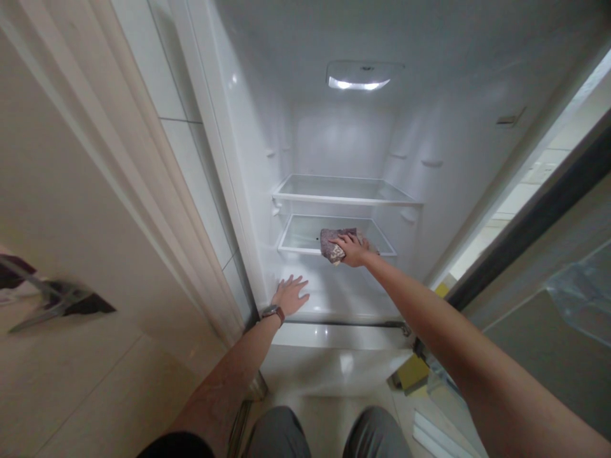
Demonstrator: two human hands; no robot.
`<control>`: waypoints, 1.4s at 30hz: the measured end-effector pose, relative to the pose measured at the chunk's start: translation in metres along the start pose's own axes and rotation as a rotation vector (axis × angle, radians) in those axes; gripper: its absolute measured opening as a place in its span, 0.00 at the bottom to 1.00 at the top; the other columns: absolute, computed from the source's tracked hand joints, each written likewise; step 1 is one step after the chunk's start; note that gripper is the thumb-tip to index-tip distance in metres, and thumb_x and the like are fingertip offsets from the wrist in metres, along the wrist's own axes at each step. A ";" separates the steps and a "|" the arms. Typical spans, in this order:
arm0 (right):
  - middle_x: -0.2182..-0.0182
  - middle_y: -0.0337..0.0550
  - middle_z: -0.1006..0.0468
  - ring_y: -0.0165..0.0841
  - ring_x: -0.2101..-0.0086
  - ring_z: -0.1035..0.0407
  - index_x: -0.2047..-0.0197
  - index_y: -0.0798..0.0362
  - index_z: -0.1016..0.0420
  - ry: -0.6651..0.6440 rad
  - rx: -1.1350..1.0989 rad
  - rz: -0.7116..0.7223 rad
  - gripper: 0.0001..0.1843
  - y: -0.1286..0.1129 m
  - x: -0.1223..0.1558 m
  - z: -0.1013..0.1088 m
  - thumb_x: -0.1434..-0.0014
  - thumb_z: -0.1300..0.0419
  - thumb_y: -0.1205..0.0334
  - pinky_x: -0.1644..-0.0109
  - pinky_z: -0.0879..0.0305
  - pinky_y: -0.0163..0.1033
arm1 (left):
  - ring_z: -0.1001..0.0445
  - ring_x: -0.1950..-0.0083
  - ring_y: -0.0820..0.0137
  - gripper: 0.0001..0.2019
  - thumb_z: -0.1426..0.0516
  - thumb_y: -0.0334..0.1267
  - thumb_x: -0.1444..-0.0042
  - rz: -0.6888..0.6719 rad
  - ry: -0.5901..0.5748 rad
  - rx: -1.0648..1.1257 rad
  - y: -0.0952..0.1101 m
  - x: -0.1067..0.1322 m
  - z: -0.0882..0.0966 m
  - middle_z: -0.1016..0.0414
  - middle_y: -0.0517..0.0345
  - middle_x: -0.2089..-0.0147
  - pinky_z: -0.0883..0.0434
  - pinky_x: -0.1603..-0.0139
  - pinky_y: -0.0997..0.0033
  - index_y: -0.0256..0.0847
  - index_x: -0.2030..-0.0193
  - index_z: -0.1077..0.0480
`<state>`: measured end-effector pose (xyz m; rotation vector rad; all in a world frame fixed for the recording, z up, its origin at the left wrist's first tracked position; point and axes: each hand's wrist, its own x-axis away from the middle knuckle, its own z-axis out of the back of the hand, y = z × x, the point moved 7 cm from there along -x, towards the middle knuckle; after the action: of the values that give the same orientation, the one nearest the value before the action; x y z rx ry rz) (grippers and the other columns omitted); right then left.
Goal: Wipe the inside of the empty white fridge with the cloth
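Observation:
I look into an open, lit fridge with white walls. My right hand (352, 249) presses a crumpled grey-brown cloth (333, 243) onto the lower glass shelf (305, 234), fingers closed over it. My left hand (290, 295), with a watch on the wrist, lies flat with fingers spread on the white bottom ledge (344, 299) of the fridge compartment. A second glass shelf (341, 189) sits above, with nothing on it.
The fridge door (548, 254) stands open at the right, with a clear door bin. A tiled wall and pale cabinet side run along the left. A yellow object (413, 372) lies on the floor by the fridge's lower right corner. My knees show at the bottom.

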<state>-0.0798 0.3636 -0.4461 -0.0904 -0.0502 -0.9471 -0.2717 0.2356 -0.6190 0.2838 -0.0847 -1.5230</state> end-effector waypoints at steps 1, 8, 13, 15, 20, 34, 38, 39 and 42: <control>0.23 0.38 0.58 0.52 0.24 0.64 0.25 0.22 0.55 0.002 0.001 0.001 0.46 0.000 0.000 0.000 0.40 0.38 0.50 0.29 0.60 0.79 | 0.51 0.20 0.51 0.29 0.47 0.54 0.33 0.000 0.002 0.000 0.000 0.000 0.000 0.43 0.61 0.22 0.53 0.21 0.40 0.54 0.26 0.36; 0.23 0.38 0.58 0.53 0.25 0.64 0.24 0.24 0.55 0.004 0.009 0.004 0.46 0.000 0.000 0.000 0.40 0.38 0.50 0.29 0.59 0.79 | 0.52 0.19 0.52 0.30 0.47 0.54 0.32 -0.008 0.011 -0.005 -0.003 -0.002 -0.005 0.44 0.62 0.21 0.53 0.21 0.41 0.55 0.26 0.37; 0.23 0.39 0.59 0.54 0.25 0.63 0.24 0.24 0.55 0.006 0.016 0.002 0.46 0.000 -0.001 0.000 0.40 0.38 0.50 0.28 0.60 0.79 | 0.52 0.19 0.52 0.29 0.47 0.54 0.32 -0.012 0.016 0.000 -0.006 -0.003 -0.008 0.44 0.62 0.21 0.54 0.21 0.41 0.55 0.26 0.37; 0.23 0.39 0.58 0.54 0.25 0.63 0.24 0.25 0.55 0.005 0.017 0.002 0.46 0.001 -0.001 0.000 0.40 0.38 0.49 0.29 0.60 0.79 | 0.52 0.19 0.51 0.30 0.47 0.55 0.32 -0.022 0.016 -0.006 -0.006 -0.003 -0.008 0.44 0.61 0.21 0.53 0.21 0.40 0.55 0.25 0.37; 0.23 0.40 0.58 0.54 0.25 0.63 0.24 0.25 0.55 0.003 0.016 0.005 0.45 0.000 0.001 0.001 0.39 0.39 0.49 0.29 0.59 0.79 | 0.51 0.20 0.50 0.29 0.47 0.55 0.32 -0.028 0.021 -0.024 -0.005 -0.004 -0.008 0.43 0.61 0.22 0.52 0.22 0.37 0.55 0.26 0.37; 0.23 0.38 0.58 0.53 0.25 0.63 0.24 0.24 0.55 0.000 0.011 -0.001 0.46 -0.001 0.001 0.000 0.40 0.38 0.51 0.29 0.61 0.80 | 0.51 0.20 0.52 0.29 0.47 0.55 0.32 -0.020 0.013 -0.031 -0.003 -0.002 -0.005 0.43 0.61 0.22 0.52 0.22 0.39 0.55 0.26 0.37; 0.23 0.39 0.59 0.53 0.25 0.63 0.24 0.24 0.55 -0.001 0.009 0.002 0.46 0.000 0.000 -0.001 0.39 0.38 0.50 0.29 0.62 0.80 | 0.51 0.20 0.51 0.29 0.48 0.54 0.32 -0.017 0.003 -0.026 -0.002 -0.002 -0.004 0.44 0.61 0.22 0.53 0.22 0.39 0.54 0.26 0.37; 0.23 0.39 0.59 0.53 0.25 0.63 0.24 0.24 0.55 -0.002 0.007 0.002 0.46 0.000 0.000 -0.001 0.39 0.38 0.50 0.29 0.61 0.80 | 0.51 0.20 0.51 0.29 0.48 0.54 0.32 -0.014 0.000 -0.022 -0.002 -0.002 -0.004 0.44 0.61 0.22 0.53 0.22 0.39 0.54 0.26 0.37; 0.22 0.39 0.59 0.52 0.24 0.64 0.24 0.24 0.55 -0.003 0.001 0.000 0.46 0.000 0.001 0.000 0.39 0.38 0.50 0.29 0.61 0.80 | 0.51 0.20 0.52 0.29 0.48 0.54 0.32 -0.008 -0.004 -0.015 -0.002 -0.001 -0.004 0.44 0.61 0.21 0.53 0.22 0.40 0.54 0.26 0.37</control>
<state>-0.0797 0.3627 -0.4463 -0.0905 -0.0539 -0.9468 -0.2732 0.2374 -0.6229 0.2690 -0.0751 -1.5318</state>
